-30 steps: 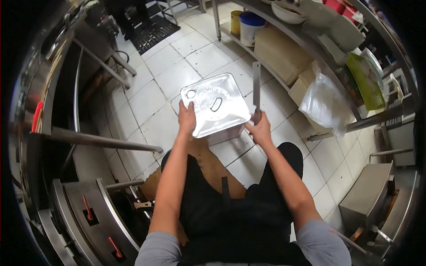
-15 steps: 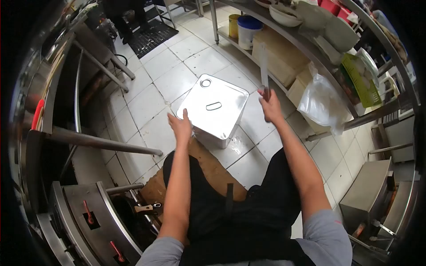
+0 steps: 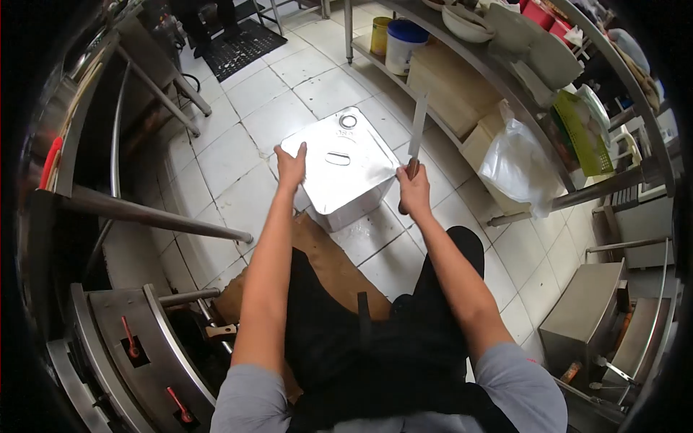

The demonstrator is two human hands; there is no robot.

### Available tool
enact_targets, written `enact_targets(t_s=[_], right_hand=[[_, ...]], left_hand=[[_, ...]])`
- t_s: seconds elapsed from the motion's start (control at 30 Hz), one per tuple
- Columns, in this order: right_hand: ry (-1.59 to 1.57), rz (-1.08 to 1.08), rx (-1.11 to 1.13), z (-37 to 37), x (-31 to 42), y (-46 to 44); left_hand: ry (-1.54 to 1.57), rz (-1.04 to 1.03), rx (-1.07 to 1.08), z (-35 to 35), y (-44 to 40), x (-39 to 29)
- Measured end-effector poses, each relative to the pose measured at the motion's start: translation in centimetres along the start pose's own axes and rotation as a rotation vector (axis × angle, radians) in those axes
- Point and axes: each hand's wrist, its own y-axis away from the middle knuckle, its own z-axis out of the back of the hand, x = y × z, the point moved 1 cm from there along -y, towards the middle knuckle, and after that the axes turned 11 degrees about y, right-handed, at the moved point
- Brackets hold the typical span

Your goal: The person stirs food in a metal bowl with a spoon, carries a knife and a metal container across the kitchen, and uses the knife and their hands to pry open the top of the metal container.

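A square silver metal tin (image 3: 343, 162) stands on the tiled floor, its lid up, with a ring-shaped cap near the far corner and a small handle in the middle. My left hand (image 3: 291, 167) rests against the tin's left edge with thumb and fingers apart. Beside the right corner, my right hand (image 3: 413, 190) is closed round the brown handle of a long knife (image 3: 418, 128). The blade points up and away from me. That hand's thumb side is at the tin's edge.
On the right a metal shelf (image 3: 499, 75) bears bowls, a green basket (image 3: 582, 133), a blue-lidded bucket (image 3: 404, 47) and a plastic bag (image 3: 517, 162). Brown cardboard (image 3: 328, 252) lies before me. A metal leg (image 3: 159, 215) juts in from the left. A person's legs (image 3: 209, 25) show at the far left.
The tin has turned on the floor, its ring-shaped cap moving from the left to the far right. My right hand left the tin's edge with the knife and has come back to it.
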Motion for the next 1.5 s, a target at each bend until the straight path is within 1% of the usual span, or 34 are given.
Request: enact_targets(t_s=[0.07,0.17,0.23,0.27,0.37,0.43,0.47,0.5,0.53,0.57,0.6,0.67,0.7,0.73,0.8,0.83,0.93,0.97,1.07,1.1,1.13,1.2,1.27,1.3,1.33,1.4,1.43,1.5], right_hand=[[0.032,-0.054,0.017,0.6,0.8,2.3],[-0.124,-0.06,-0.023,-0.3,-0.5,3.8],[-0.131,-0.039,-0.019,-0.2,-0.8,3.6],[-0.138,-0.029,-0.017,-0.1,-0.6,3.5],[0.01,-0.059,0.052,1.7,1.4,1.9],[-0.036,0.034,0.076,1.4,0.1,-1.1],[-0.082,0.114,0.109,0.5,-1.4,-3.7],[0.006,0.146,0.142,1.2,0.4,-5.6],[-0.105,0.254,0.17,0.5,0.7,-8.1],[0.015,0.268,0.193,0.4,2.4,-10.1],[0.035,0.316,0.235,-0.6,2.9,-12.1],[0.07,0.418,0.3,-2.9,4.3,-15.8],[-0.012,0.419,0.351,-4.0,5.2,-16.6],[-0.028,0.388,0.386,-4.9,5.8,-17.5],[-0.058,0.323,0.479,-8.1,5.4,-18.9],[-0.076,0.364,0.502,-9.5,4.8,-19.8],[0.041,0.358,0.573,-9.2,5.3,-20.0],[0.031,0.336,0.534,-9.2,5.0,-19.7],[0.102,0.347,0.525,-8.7,4.0,-19.7],[0.124,0.365,0.446,-7.8,4.1,-19.2],[0.14,0.385,0.364,-6.9,3.9,-18.1],[0.203,0.328,0.291,-5.1,3.3,-16.4],[0.118,0.298,0.198,-4.7,0.1,-15.1],[0.079,0.235,0.175,-4.0,-0.2,-13.8],[0.044,0.161,0.153,-3.1,-0.7,-12.4],[0.08,0.103,0.085,-1.4,-0.5,-9.5],[0.094,0.107,0.079,-0.7,-0.2,-8.4],[0.054,0.099,0.07,-0.7,-0.7,-8.1]], left_hand=[[0.029,-0.025,0.066,-0.1,-2.1,0.1],[0.041,-0.045,0.132,-0.3,-4.8,1.1],[0.121,-0.021,0.162,-0.3,-5.2,1.4],[0.158,-0.011,0.175,-0.2,-5.2,1.3],[0.298,0.123,0.075,0.2,-2.8,-0.6],[0.362,0.12,0.158,1.4,-1.0,2.4],[0.278,0.132,0.065,1.4,1.6,2.9],[0.124,0.039,-0.076,1.2,5.3,2.3],[0.178,0.09,-0.055,1.2,9.1,0.3],[0.129,0.022,-0.057,0.8,10.4,2.1],[0.139,0.034,-0.018,1.0,12.7,-0.6],[0.152,0.006,-0.173,-0.4,13.5,0.2],[0.189,-0.01,-0.171,-0.3,13.2,0.0],[0.228,-0.027,-0.167,-0.2,12.7,-0.3],[0.188,-0.062,-0.266,-0.7,11.5,0.8],[0.171,-0.077,-0.317,-1.1,10.7,1.4],[0.214,-0.137,-0.389,-1.4,11.3,-0.5],[0.191,-0.146,-0.435,-1.5,10.9,-0.1],[0.222,-0.091,-0.361,-0.6,10.1,-0.9],[0.184,-0.14,-0.402,-0.6,8.8,0.4],[0.166,-0.172,-0.344,-0.4,7.6,1.2],[0.119,-0.249,-0.234,1.0,5.2,1.8],[0.179,-0.139,-0.096,1.6,2.4,3.3],[0.21,-0.079,-0.018,1.6,1.5,3.3],[0.216,-0.062,0.028,1.7,1.3,2.7],[0.22,-0.019,0.134,2.0,1.0,2.6],[0.274,-0.051,0.156,1.7,0.6,3.5],[0.199,-0.077,0.127,2.0,0.9,2.8]])
